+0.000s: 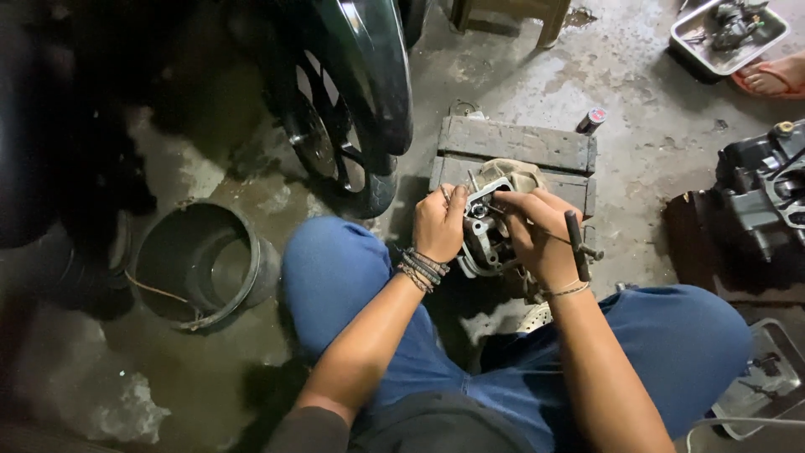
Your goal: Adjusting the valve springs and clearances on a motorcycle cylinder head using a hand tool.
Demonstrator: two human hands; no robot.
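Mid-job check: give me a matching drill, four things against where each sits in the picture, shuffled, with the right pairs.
Things:
1. metal engine part
2. dark round bucket
3. small red-capped can
4. motorcycle wheel

Places:
A. on the concrete floor beyond the wooden block
B. between the left hand and right hand
C. on its side, left of the blue-trousered knee
D. upright, left of the wooden block

Pairs: 1-B, 2-C, 3-A, 4-D
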